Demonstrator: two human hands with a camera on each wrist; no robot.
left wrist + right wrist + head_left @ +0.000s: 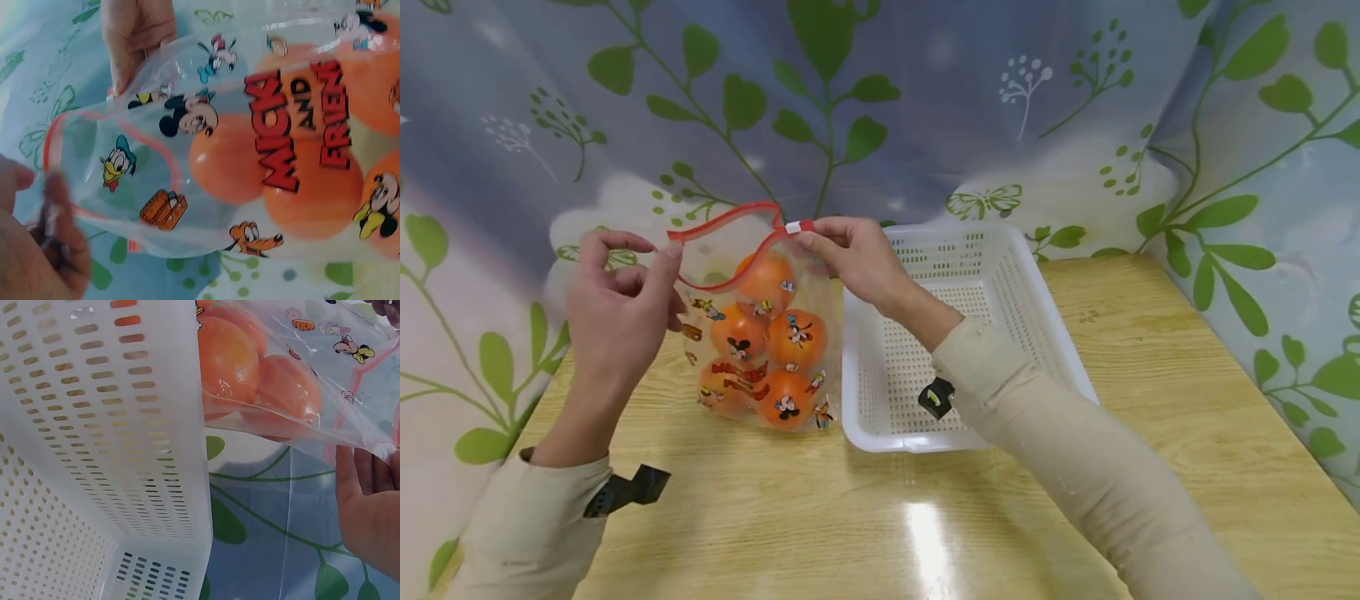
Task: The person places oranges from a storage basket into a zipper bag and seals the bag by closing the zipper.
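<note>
A clear zip bag [707, 375] with a red closure strip and cartoon prints stands on the table, holding several oranges [797, 337]. Its mouth gapes wide. My right hand [857, 258] pinches the strip's right end beside a white slider [793, 227]. At the left corner of the mouth, my left hand [621, 304] holds the strip's end near the thumb tip, its other fingers bent. The left wrist view shows the left hand blurred against the bag's red edge, so its exact contact is hard to see.
Right of the bag, touching or very near it, sits a white perforated plastic basket [966, 442], under the right forearm. Both are on a wooden table [760, 517]. A leaf-patterned curtain [940, 108] hangs close behind and at the sides.
</note>
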